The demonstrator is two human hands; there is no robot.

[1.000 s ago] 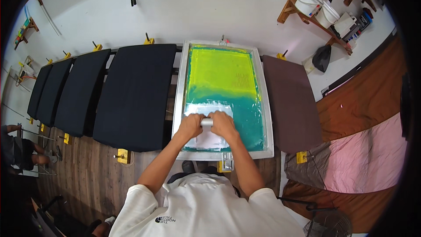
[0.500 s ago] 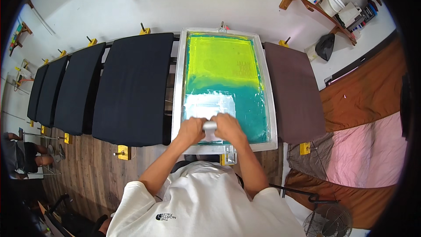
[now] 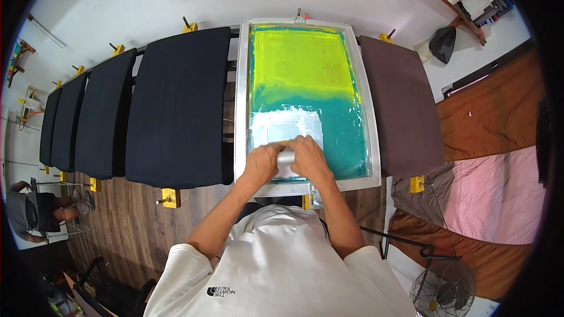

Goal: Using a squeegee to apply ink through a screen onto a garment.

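A screen-printing frame [image 3: 371, 141] with a silvery metal border lies in front of me. Its mesh [image 3: 302, 58] is yellow-green at the far part and teal nearer to me. White ink [image 3: 282, 120] covers a patch at the near left of the mesh. Over that patch, my left hand [image 3: 262, 163] and my right hand [image 3: 309, 157] sit side by side, fingers closed round a squeegee [image 3: 286, 157] with a silvery handle. The squeegee's lower edge is mostly hidden by my hands.
Several black-covered printing boards [image 3: 179, 105] stand in a row to the left. A brown-covered board [image 3: 402, 105] is just right of the frame. Yellow clamps [image 3: 171, 198] hold the boards' ends. A fan [image 3: 443, 290] stands at lower right; a person [image 3: 44, 211] sits far left.
Both hands have shifted slightly up in the picture with the squeegee, whose edge now shows tilted differently. The whole view has moved a little, so the frame and boards appear higher.
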